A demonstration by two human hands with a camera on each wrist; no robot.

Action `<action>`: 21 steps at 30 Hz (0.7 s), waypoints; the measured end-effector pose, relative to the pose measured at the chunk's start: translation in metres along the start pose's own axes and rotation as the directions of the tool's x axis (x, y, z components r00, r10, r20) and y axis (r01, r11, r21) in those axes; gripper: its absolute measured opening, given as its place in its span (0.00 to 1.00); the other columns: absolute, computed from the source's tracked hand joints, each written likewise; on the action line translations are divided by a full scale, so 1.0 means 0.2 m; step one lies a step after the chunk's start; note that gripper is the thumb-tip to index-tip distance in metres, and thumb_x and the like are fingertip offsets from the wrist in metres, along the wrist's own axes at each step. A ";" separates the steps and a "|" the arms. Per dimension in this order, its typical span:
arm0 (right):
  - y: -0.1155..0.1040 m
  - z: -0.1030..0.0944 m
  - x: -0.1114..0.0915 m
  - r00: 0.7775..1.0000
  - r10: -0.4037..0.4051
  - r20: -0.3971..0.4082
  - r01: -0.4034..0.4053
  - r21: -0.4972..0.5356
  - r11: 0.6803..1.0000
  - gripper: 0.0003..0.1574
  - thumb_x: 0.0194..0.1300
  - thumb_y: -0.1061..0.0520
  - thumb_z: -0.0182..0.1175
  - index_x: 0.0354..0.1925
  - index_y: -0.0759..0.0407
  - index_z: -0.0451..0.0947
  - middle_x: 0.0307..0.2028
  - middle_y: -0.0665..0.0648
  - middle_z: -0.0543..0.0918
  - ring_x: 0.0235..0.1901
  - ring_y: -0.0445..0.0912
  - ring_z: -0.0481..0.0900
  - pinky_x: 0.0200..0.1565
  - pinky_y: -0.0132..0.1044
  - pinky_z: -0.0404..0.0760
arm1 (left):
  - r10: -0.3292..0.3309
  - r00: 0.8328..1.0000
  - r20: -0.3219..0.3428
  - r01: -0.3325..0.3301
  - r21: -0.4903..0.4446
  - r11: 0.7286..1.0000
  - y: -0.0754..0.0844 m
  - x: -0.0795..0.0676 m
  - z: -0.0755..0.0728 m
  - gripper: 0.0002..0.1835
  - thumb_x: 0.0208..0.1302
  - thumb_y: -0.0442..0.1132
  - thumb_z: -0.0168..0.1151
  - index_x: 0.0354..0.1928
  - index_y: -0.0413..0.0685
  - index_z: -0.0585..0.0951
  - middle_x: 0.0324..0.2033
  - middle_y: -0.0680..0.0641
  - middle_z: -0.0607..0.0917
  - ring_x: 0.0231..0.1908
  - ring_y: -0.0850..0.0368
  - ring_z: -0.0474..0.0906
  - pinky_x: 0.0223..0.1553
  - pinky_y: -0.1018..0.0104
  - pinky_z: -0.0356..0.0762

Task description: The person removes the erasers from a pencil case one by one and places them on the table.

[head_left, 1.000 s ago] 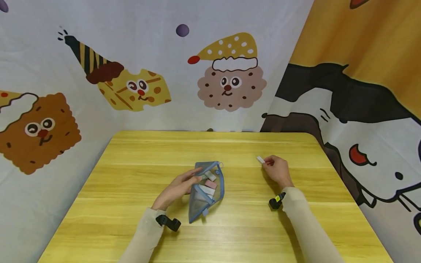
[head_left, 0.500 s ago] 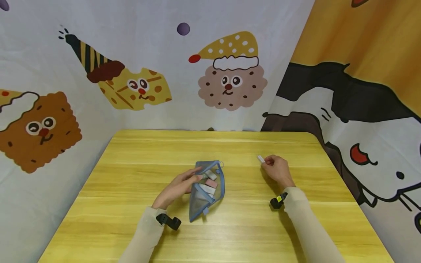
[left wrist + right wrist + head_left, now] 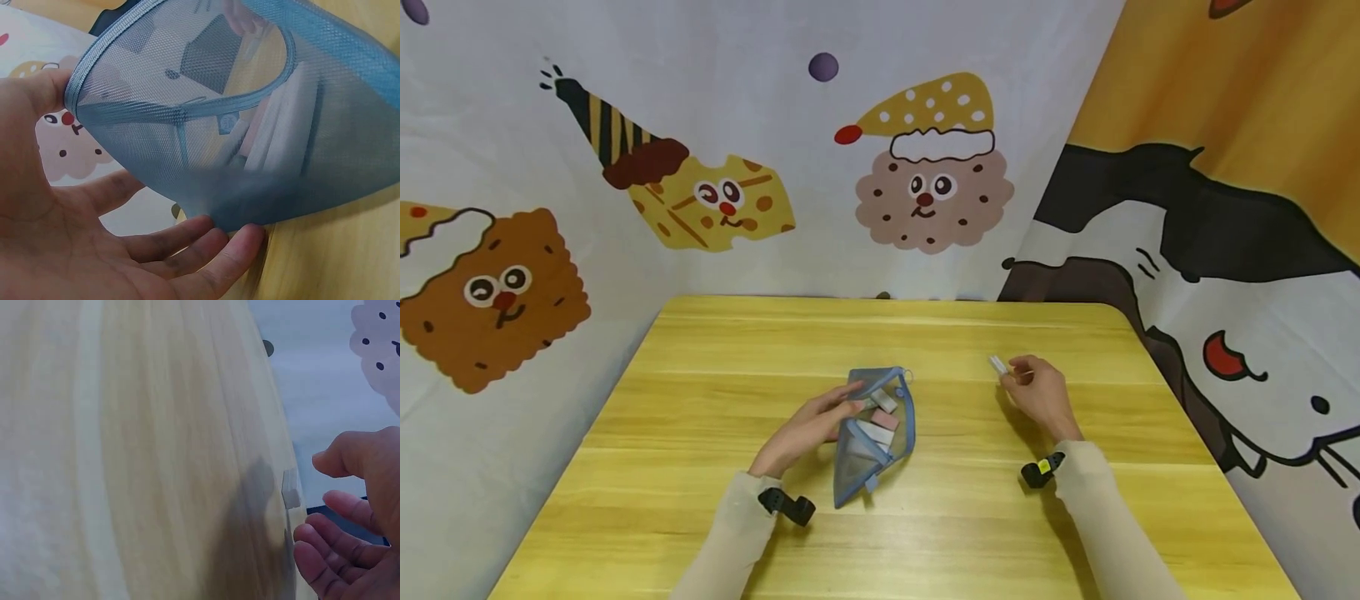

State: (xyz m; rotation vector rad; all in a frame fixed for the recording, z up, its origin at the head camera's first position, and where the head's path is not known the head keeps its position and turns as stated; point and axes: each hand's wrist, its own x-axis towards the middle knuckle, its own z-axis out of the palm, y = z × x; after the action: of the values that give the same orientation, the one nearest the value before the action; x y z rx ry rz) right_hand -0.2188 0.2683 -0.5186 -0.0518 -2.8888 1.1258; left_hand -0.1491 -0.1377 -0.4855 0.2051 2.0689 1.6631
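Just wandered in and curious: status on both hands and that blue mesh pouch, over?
Left hand: holding blue mesh pouch. Right hand: gripping nothing, beside small white rectangular block on wood-grain table. No obstruction seen.

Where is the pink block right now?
In the head view, the pink block lies in the blue mesh pouch, just right of the left hand, between two pale blocks.

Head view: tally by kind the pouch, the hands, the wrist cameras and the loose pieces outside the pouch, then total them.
Pouch: 1
Left hand and right hand: 2
Left camera and right camera: 2
White piece: 1
Total: 6
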 end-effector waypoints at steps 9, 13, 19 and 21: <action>-0.02 0.03 -0.07 0.998 -0.058 0.011 0.058 0.039 0.998 0.29 0.69 0.48 0.67 0.63 0.60 0.77 0.53 0.64 0.83 0.49 0.57 0.83 0.51 0.54 0.84 | 0.000 1.000 -0.004 0.000 0.010 1.000 -0.01 0.00 0.01 0.34 0.74 0.62 0.56 0.78 0.67 0.64 0.77 0.44 0.64 0.74 0.39 0.64 0.66 0.39 0.74; -0.04 0.07 -0.10 0.994 -0.103 0.024 0.102 0.046 0.994 0.31 0.69 0.48 0.68 0.64 0.60 0.77 0.54 0.64 0.83 0.49 0.57 0.83 0.51 0.55 0.84 | 0.007 1.000 -0.006 -0.007 0.016 1.000 -0.02 0.00 0.01 0.34 0.74 0.61 0.56 0.78 0.67 0.64 0.77 0.44 0.64 0.74 0.38 0.65 0.65 0.39 0.75; -0.09 0.10 -0.11 0.987 -0.152 0.043 0.149 0.068 0.986 0.31 0.68 0.49 0.69 0.64 0.60 0.76 0.55 0.64 0.83 0.48 0.56 0.84 0.51 0.54 0.84 | 0.003 1.000 -0.019 -0.003 0.017 1.000 -0.02 0.00 0.01 0.33 0.74 0.61 0.56 0.77 0.67 0.65 0.77 0.44 0.65 0.73 0.39 0.66 0.65 0.39 0.76; -0.11 0.11 -0.11 0.985 -0.162 0.053 0.157 0.082 0.984 0.31 0.68 0.49 0.70 0.64 0.60 0.76 0.55 0.64 0.83 0.48 0.56 0.84 0.52 0.54 0.84 | 0.002 1.000 -0.020 -0.002 0.015 1.000 -0.02 0.00 0.01 0.33 0.74 0.61 0.56 0.77 0.67 0.65 0.77 0.44 0.65 0.73 0.39 0.66 0.65 0.39 0.75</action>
State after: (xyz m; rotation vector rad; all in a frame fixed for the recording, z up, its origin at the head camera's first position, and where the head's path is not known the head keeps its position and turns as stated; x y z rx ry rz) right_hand -0.1988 0.2375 -0.5205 0.2151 -2.8350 1.2272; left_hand -0.1483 -0.1371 -0.4894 0.1966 2.0969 1.6581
